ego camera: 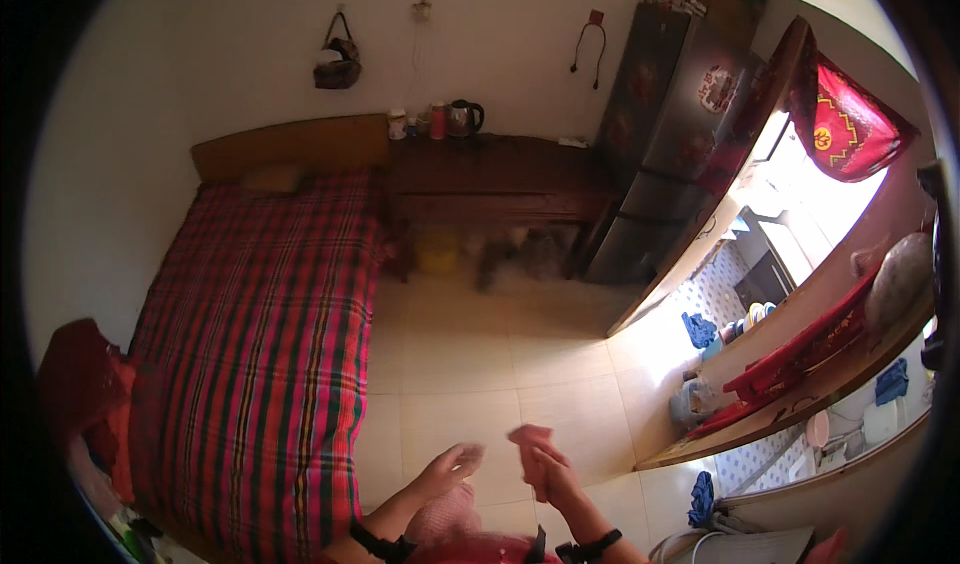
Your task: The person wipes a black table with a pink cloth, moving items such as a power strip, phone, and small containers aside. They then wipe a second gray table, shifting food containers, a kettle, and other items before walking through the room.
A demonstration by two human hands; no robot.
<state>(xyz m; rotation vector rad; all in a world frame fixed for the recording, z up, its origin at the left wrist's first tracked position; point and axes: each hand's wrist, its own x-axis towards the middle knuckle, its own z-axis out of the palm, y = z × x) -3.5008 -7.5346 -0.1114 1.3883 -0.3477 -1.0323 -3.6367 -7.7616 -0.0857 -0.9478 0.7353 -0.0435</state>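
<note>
My left hand (454, 465) is raised over the tiled floor at the bottom centre, fingers loosely apart, with nothing seen in it. To its right, my right hand (553, 475) grips a folded reddish-pink cloth (531, 439), whose upper end sticks out above the fingers. The two hands are apart. Below my left hand shows a pink textured fabric (444, 515), partly behind the forearm. Dark bands circle both wrists.
A bed with a plaid cover (262, 354) stands at left. Beyond the floor are a dark red wooden desk (495, 166) with an electric kettle (465, 118) and a tall refrigerator (660, 136). At right are doorways with red curtains (855, 125) and a blue cloth (701, 498).
</note>
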